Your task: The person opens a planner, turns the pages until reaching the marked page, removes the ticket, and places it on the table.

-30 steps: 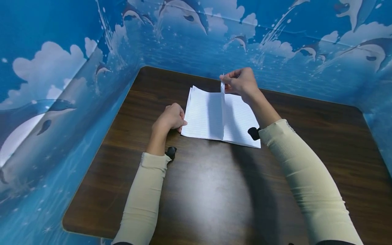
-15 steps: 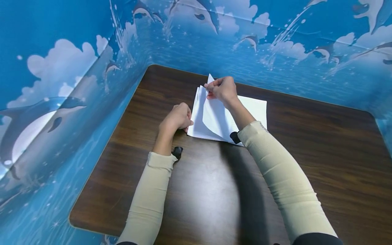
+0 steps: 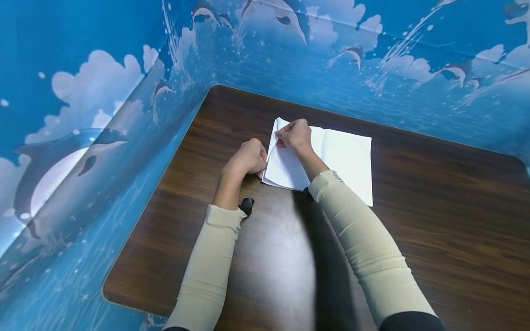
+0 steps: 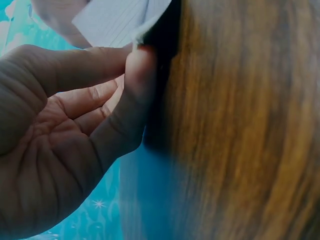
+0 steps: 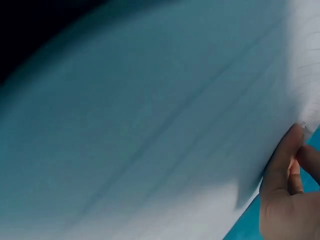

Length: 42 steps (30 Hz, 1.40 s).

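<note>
An open notebook (image 3: 349, 161) with white lined pages lies on the table. My left hand (image 3: 248, 158) is at its left edge; in the left wrist view its thumb and forefinger pinch the paper edge. Over the left side, my right hand (image 3: 296, 138) pinches a page (image 3: 285, 168) near its outer edge. That page lies over on the left half, slightly lifted. The right wrist view shows the lined page (image 5: 165, 115) large and blurred, with the fingers of the right hand (image 5: 285, 200) at its edge. Part of the left half is hidden under my right hand and forearm.
The dark wooden table (image 3: 434, 207) has rounded corners. A blue sheet (image 3: 256, 59) printed with dolphins and clouds stands behind it and along its left side. A small black device (image 3: 247, 206) sits at my left wrist.
My right hand has carried the page from upright at the middle over to the left side, uncovering the right half. The left hand has kept its grip on the left edge.
</note>
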{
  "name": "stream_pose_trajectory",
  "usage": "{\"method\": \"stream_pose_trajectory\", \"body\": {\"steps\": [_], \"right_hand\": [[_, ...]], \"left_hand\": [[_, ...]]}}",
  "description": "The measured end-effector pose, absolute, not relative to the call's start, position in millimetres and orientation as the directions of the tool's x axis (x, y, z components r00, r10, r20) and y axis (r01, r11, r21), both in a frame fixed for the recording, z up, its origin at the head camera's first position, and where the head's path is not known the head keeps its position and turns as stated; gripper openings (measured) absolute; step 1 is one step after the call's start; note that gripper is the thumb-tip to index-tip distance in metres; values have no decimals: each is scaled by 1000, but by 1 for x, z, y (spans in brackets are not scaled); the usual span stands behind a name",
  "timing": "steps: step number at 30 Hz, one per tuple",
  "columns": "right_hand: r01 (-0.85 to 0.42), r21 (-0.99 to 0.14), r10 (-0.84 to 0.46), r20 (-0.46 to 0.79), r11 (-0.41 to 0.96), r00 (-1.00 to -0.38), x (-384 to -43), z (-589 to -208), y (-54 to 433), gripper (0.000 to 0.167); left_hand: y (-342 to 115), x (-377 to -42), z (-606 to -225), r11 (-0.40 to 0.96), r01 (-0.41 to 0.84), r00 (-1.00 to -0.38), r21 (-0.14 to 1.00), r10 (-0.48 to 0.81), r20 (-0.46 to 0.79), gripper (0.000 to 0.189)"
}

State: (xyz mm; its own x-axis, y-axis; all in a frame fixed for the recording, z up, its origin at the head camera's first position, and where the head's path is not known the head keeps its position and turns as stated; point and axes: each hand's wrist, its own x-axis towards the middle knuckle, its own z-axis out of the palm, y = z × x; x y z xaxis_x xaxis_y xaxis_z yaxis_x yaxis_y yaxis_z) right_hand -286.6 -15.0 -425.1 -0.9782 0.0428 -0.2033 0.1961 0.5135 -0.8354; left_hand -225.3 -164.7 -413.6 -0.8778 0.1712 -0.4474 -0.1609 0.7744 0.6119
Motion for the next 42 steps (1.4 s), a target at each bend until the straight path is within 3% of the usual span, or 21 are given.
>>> {"method": "stream_pose_trajectory", "body": {"steps": [6, 12, 16, 21, 37, 42], "right_hand": [[184, -809, 3, -220, 558, -976, -284, -416, -10, 12], [53, -744, -88, -150, 666, -985, -276, -419, -10, 16], [-22, -687, -137, -113, 726, -984, -270, -418, -9, 24], [-25, -651, -140, -125, 759, -982, -264, -417, 2, 29], [43, -606, -30, -109, 794, -994, -261, -418, 147, 29], [98, -561, 9, -159, 822, -987, -256, -415, 176, 41]], "left_hand": [[-162, -221, -401, 717, -194, -877, 670, 179, -445, 16], [-168, -219, -403, 629, -222, -870, 745, 218, -443, 36], [-167, -219, -402, 702, -181, -878, 688, 200, -436, 28], [-159, -217, -403, 759, -181, -887, 625, 148, -437, 22], [-152, -213, -399, 786, -188, -892, 589, 115, -438, 21], [-152, -215, -401, 787, -184, -888, 589, 123, -442, 19]]}}
